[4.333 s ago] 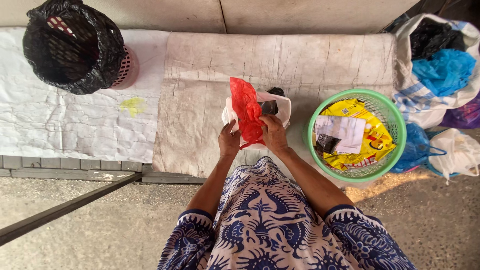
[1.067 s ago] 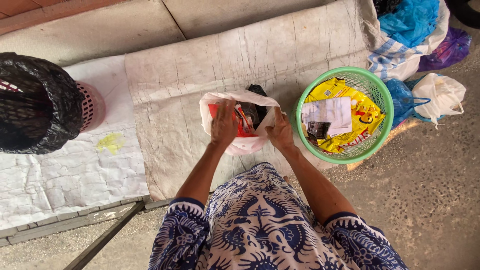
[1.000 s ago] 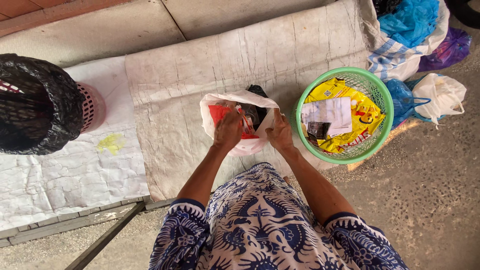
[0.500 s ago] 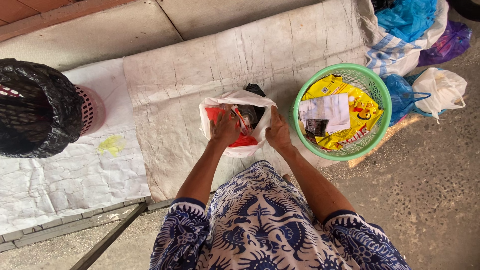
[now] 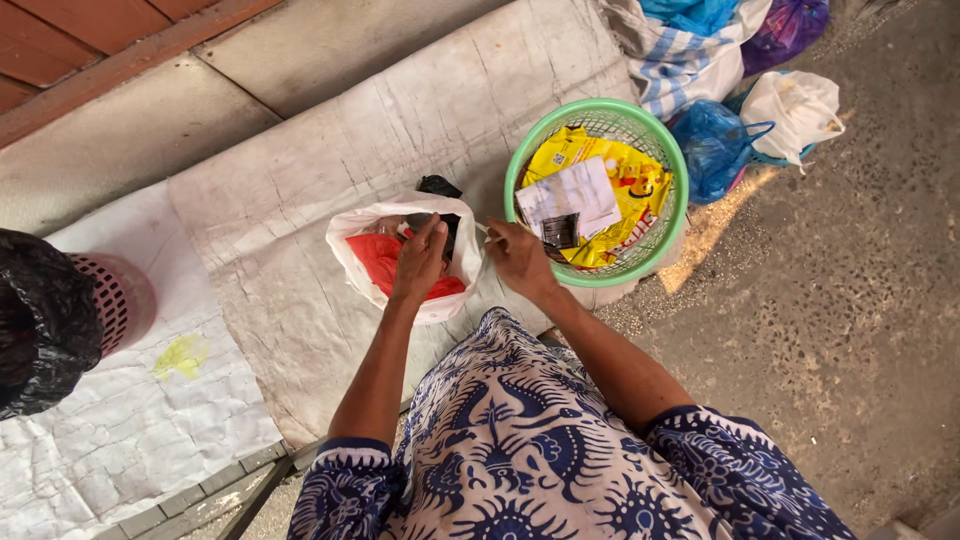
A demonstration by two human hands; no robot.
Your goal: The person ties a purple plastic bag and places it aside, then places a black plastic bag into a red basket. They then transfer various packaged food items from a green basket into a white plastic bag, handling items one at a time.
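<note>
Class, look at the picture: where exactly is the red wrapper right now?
In the head view, the red wrapper lies inside the white plastic bag on the pale mat, under the left hand, left of the green basket.

Two bare hands show, the left hand (image 5: pixel 420 262) and the right hand (image 5: pixel 520 258). One white plastic bag (image 5: pixel 350 232) lies open on the sacking, with one red wrapper (image 5: pixel 382 262) and one black item (image 5: pixel 438 187) in it. There is one round green plastic basket (image 5: pixel 520 160), holding one yellow printed packet (image 5: pixel 630 190), one white paper sheet (image 5: pixel 575 192) and one small dark sachet (image 5: pixel 560 231). One pink plastic bin (image 5: pixel 120 300) carries one black liner bag (image 5: pixel 40 330). Beyond the basket lie two blue plastic bags (image 5: pixel 715 145), one purple bag (image 5: pixel 785 25), one white tied bag (image 5: pixel 800 105) and one striped woven sack (image 5: pixel 680 65). Two pale woven sheets (image 5: pixel 300 330) cover the ground.
</note>
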